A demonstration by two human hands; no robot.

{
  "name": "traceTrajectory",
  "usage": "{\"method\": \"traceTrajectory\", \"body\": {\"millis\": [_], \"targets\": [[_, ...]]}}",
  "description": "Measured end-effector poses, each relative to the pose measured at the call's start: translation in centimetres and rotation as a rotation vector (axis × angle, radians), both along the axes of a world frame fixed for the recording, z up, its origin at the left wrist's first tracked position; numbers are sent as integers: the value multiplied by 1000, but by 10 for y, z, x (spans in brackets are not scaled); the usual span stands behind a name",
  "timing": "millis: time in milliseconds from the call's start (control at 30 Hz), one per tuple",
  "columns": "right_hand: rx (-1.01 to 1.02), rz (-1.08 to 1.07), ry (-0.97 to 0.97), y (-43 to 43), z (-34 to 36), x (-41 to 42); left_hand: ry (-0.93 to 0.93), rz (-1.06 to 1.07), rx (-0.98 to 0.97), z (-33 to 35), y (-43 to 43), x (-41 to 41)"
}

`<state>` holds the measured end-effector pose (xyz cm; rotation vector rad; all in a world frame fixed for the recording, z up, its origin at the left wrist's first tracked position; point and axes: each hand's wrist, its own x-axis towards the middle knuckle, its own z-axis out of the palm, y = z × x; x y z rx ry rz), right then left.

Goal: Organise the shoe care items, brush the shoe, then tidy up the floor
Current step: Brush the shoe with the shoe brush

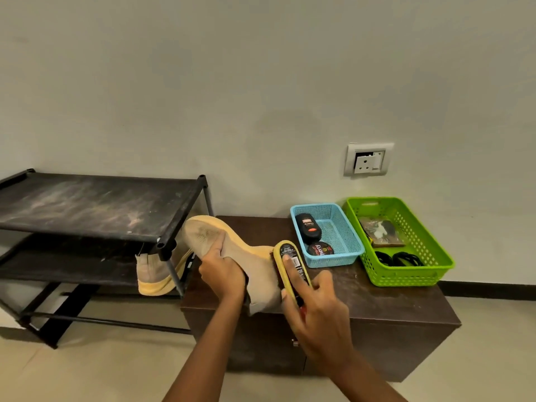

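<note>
Nearest the camera, both forearms reach forward and converge over the front edge of a dark brown cabinet (362,285). The right hand (316,309) grasps a yellow-backed shoe brush (290,262), with the forefinger laid straight along its labelled back and the thumb and other fingers curled round its sides. The left hand (223,274) clutches a beige knit shoe (261,282) about its middle, fingers wrapped over the upper. The shoe is held above the cabinet's left end. Its long axis slants from the near end at the cabinet's front edge, up and away to the left, where the far end lies close to the rack's corner post. The brush lies against the shoe's right flank, bristles turned left into the fabric and its length nearly parallel with the shoe's near half. Any stroke therefore has to run along that slant, away from or back toward the body, with the left hand as the brace. This looks like the brushing step. Just beyond the brush sits a blue basket (333,259) holding a black polish bottle (308,227) and a round polish tin (320,250). Beside it to the right is a green basket (406,277) with a packet and dark coiled items I cannot identify. To the left, a second beige shoe (153,277) rests on the lower tier of a dusty black shoe rack (87,204). A wall socket (368,159) is farthest back.
</note>
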<state>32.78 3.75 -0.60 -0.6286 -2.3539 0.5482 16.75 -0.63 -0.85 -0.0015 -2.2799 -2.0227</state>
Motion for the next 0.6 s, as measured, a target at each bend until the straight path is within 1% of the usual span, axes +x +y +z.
{"method": "traceTrajectory", "body": {"millis": [33,100,133,167,200,233,300,367,400,433,500,533,567,600], "targets": [[17,25,27,-4,-1,1,-47,-3,64,0,1,-3],[101,170,46,-23,-3,2,-194,-20,186,-1,0,-14],[164,241,37,-32,-5,2,-279,-10,241,-2,0,-18],[204,285,16,-37,-6,2,-327,-1,288,-3,0,-18],[210,286,3,-36,-5,1,-307,-2,298,-3,1,-17],[186,244,8,-29,-3,0,-229,-10,266,-4,2,-13],[85,100,42,-11,4,0,-103,-29,211,-7,2,-9],[21,7,75,-1,10,3,-95,-34,217,-9,2,-13],[26,19,87,-4,10,5,-92,-40,220,-9,2,-14],[53,82,80,-9,8,5,-94,-43,226,-8,3,-15],[165,255,25,-29,-1,3,-105,-39,259,-7,5,-13],[221,293,-15,-35,-4,2,-105,-38,273,-6,6,-10],[241,282,-42,-32,-3,0,-74,-37,264,-7,7,-8],[202,223,-57,-25,1,-2,-18,-40,224,-7,5,-6]]}}
